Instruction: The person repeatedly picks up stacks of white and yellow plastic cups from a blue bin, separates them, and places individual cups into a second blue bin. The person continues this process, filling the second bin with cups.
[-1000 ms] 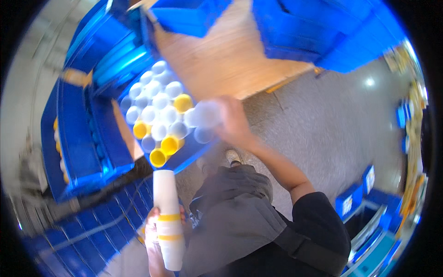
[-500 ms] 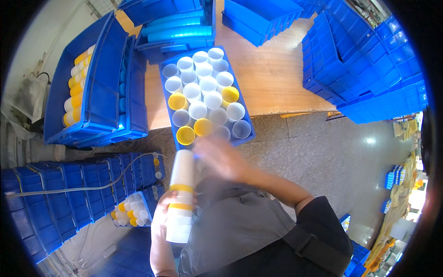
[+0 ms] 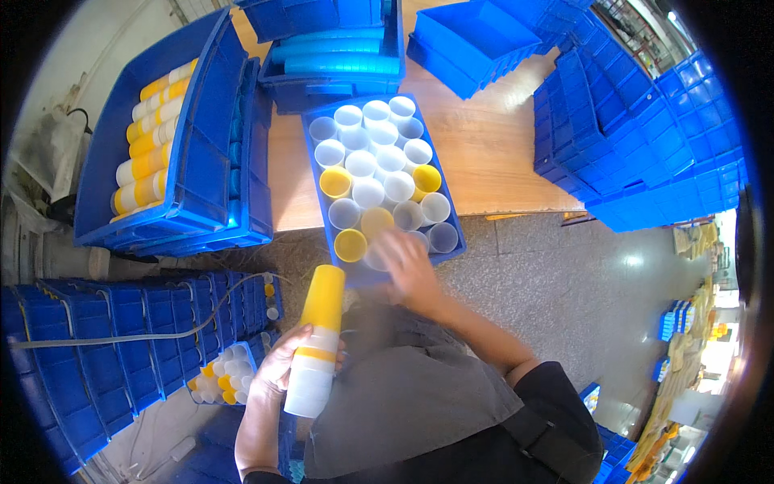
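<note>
My left hand (image 3: pixel 288 355) grips a nested stack of cups (image 3: pixel 311 379), white below with a yellow band, held tilted in front of the apron. A yellow cup (image 3: pixel 325 292) sits upside down at the stack's upper end. Just beyond it, a blue crate (image 3: pixel 321 202) holds rows of upright white cups with a few yellow ones among them. My right hand (image 3: pixel 413 270) is over the crate's near edge, its fingers smeared by motion beside a yellow cup (image 3: pixel 376 223) and partly covering the near row. Whether those fingers hold anything does not show.
A tilted blue bin (image 3: pixel 193 161) of stacked white and yellow cups stands left; a bin of light-blue stacks (image 3: pixel 343 60) sits behind the crate. More blue bins (image 3: pixel 476 48) occupy the wooden table (image 3: pixel 492 153). Crates line the lower left beneath a cable (image 3: pixel 161 335).
The left-hand stack now ends in a yellow cup instead of a white one. My right hand has shifted right from beside the stack's top. The whole view has moved a little.
</note>
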Tool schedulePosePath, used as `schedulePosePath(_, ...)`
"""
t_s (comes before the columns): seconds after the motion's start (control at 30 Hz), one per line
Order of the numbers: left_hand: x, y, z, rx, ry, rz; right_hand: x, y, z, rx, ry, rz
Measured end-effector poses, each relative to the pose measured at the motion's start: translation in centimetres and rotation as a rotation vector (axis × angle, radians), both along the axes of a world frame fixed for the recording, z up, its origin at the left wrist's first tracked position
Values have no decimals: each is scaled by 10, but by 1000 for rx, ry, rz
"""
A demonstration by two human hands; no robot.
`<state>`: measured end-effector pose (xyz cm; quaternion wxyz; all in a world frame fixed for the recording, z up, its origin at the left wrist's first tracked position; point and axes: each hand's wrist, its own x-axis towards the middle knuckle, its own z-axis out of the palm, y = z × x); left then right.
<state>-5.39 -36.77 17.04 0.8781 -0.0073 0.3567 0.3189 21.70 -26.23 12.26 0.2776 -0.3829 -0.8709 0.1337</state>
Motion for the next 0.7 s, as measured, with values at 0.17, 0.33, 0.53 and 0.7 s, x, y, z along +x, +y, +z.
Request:
schedulePosePath(0.17, -4, 17, -4, 194, 201, -180, -48, -15, 36, 223, -160, 413)
schedulePosePath(0.33, -39, 2, 24, 189, 91, -135, -37, 13, 3, -323, 348, -293)
schedulePosePath(0.53, -44, -29, -2, 241, 566, 243, -34, 29, -27, -11, 46, 81)
schedulePosePath(0.7, 2, -26, -18, 274, 655, 612, -29, -7, 7, -457, 243, 323)
